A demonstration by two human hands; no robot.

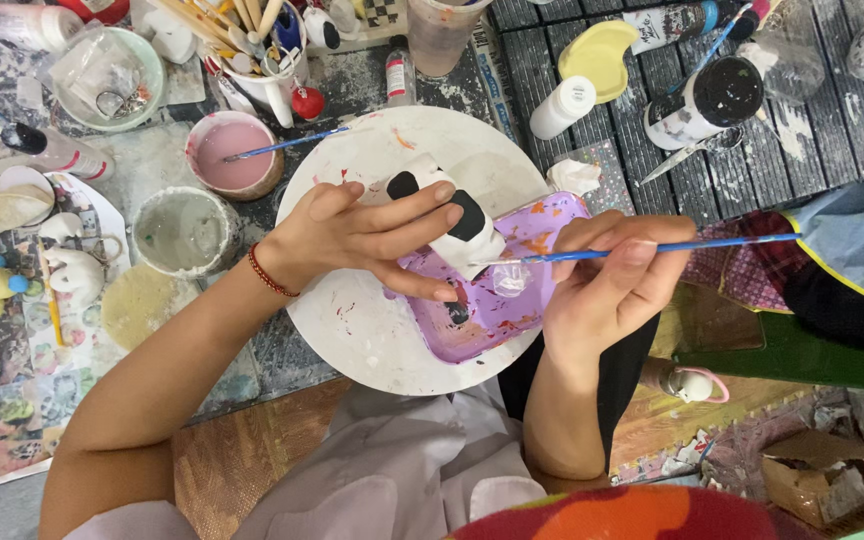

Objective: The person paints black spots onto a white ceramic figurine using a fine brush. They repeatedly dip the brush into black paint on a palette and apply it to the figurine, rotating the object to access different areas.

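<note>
Left hand (pixel 367 235) grips a white figurine (pixel 449 222) at frame centre, some patches already black, most still bare, while right hand (pixel 607 275) pinches a blue paintbrush (pixel 652 247) against it.

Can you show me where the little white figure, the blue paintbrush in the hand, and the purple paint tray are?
White figure (pixel 462 225): head view, on its black patch.
Blue paintbrush (pixel 712 242): head view, mid-handle.
Purple tray (pixel 477 340): head view, near rim.

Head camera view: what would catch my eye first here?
At the centre, the left hand grips a white figurine with black patches over a purple paint tray on a round white board. The right hand holds a blue-handled brush to it. A cup of pink paint sits upper left.
</note>
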